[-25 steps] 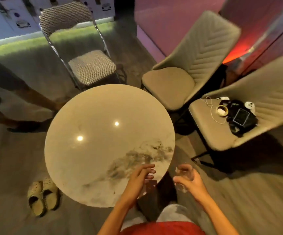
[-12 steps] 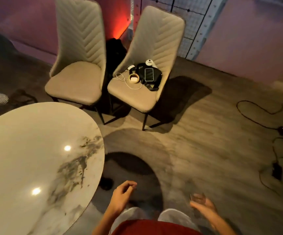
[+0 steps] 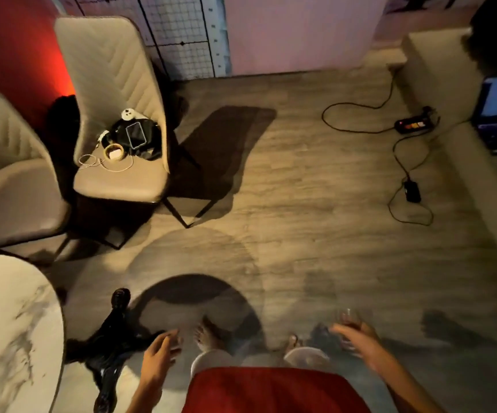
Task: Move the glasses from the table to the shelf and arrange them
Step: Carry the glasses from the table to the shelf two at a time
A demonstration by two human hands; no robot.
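You are carrying, not placing: no shelf is showing in this view, so the arranging is all left to do, and the transfer reads as under way rather than finished. Your right hand (image 3: 357, 341) is gripping a glass (image 3: 348, 321), fingers curled round its lower wall, rim up, held over the floor (image 3: 286, 189) and well apart from the table (image 3: 8, 329). The glass is blurred; a brownish tint is showing inside, but whether that is liquid or the hand seen through it cannot be told. Your left hand (image 3: 159, 354) is curling as if round something, and a faint clear shape is sitting at the fingertips; too smeared to say whether it is a second glass, so its state is not readable. The visible part of the table is bearing no glasses, which suggests few or none are waiting there, though most of it is out of frame. The near chair (image 3: 116, 183) is holding a phone, a cable and small odds, none of them yours to move.
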